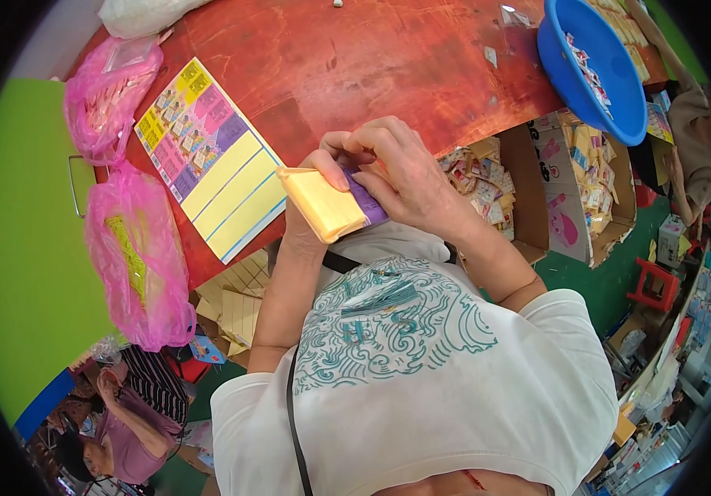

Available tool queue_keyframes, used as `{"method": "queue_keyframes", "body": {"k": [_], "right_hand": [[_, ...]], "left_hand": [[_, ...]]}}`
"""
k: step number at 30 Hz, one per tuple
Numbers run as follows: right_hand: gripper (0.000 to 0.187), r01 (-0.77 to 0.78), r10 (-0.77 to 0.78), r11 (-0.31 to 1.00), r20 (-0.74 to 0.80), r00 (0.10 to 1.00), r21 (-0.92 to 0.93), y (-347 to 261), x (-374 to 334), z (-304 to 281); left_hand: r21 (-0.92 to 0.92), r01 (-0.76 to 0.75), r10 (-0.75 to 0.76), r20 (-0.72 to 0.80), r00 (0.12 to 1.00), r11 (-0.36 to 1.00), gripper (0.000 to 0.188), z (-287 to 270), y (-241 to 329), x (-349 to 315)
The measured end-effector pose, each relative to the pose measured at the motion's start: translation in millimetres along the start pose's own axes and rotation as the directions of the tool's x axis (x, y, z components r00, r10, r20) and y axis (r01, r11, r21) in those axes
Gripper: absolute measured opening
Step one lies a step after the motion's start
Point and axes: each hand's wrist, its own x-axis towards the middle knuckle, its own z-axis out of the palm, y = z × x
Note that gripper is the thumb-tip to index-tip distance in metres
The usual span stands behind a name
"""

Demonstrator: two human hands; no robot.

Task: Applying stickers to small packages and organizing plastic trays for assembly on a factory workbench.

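Red tabletop (306, 91) beyond, both hands' fingers (331, 169) clamp a yellow packet (321, 202), purple end (367, 201) part-hidden.

From the left hand (322, 164) and right hand (402, 169), there is room to pass toward twelve o'clock over the table (347, 74). At nine, a sheet (231, 207) lies flat; beyond it, bulging pink bags (153, 306) block the way. A deep basin (620, 74) obstructs two o'clock, open boxes (526, 186) three.

Lg. round blue plastic basin (618, 78) — top R.
Two crinkled, translucent pink plastic bags (165, 285), L side — red plastic stool (659, 286) on green floor (591, 285), far R.
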Motion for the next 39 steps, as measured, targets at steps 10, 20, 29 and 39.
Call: {"method": "queue_keyframes", "body": {"k": [10,20,29,39], "right_hand": [[0.036,0.106,-0.11,0.994,-0.117,0.987,-0.036,-10,-14,-1],[0.036,-0.444,0.557,0.376,0.184,0.81,0.814,40,-45,19],[0.044,-0.55,0.58,0.252,0.33,0.744,0.797,40,-77,3],[0.036,-0.287,0.682,0.127,0.127,0.721,0.949,33,-124,24]], "left_hand": [[-0.17,0.086,-0.105,-0.108,0.989,0.982,0.022,-10,0,2],[0.27,0.422,-0.323,-0.343,0.882,0.865,0.038,9,-10,1],[0.247,0.461,-0.366,-0.348,0.863,0.852,0.028,24,-25,9],[0.384,0.549,-0.478,-0.271,0.835,0.742,0.021,40,-46,1]]}}
